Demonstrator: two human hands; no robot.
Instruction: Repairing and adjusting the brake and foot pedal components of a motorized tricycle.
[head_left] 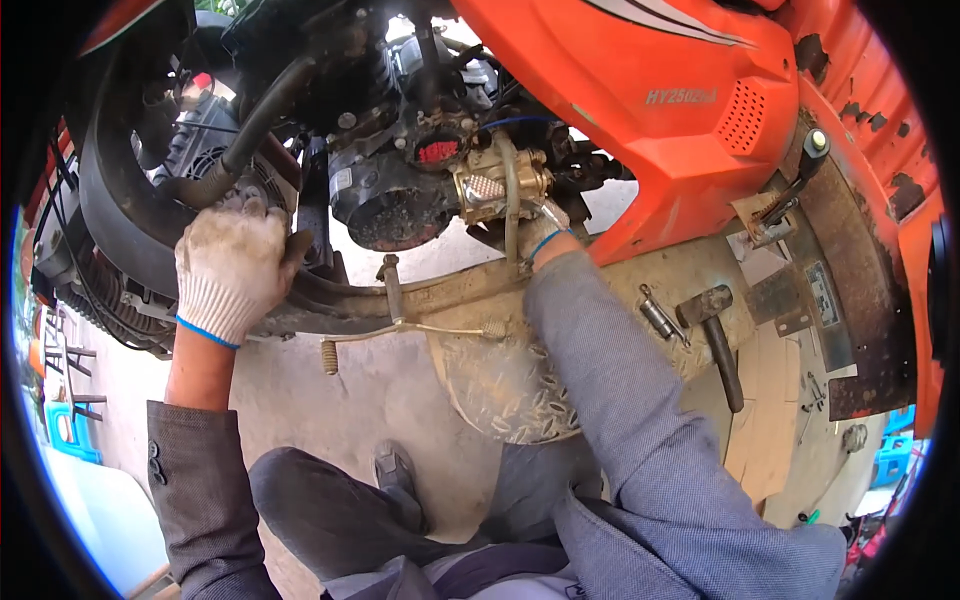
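My left hand, in a white knitted glove with a blue cuff edge, is at the front of a vehicle's frame, just below a black rubber hose. Its fingers curl over, and what they grip is hidden. To the right, my right hand, also gloved, reaches in beside a brass-coloured metal housing on the engine. Its fingers are hidden behind the housing and a pale tube. A dark round engine cover lies between my two hands.
An orange body panel overhangs on the right. A hammer and a metal socket tool lie on the worn footplate. A foot pedal lever sticks out below the frame. Cardboard covers part of the floor.
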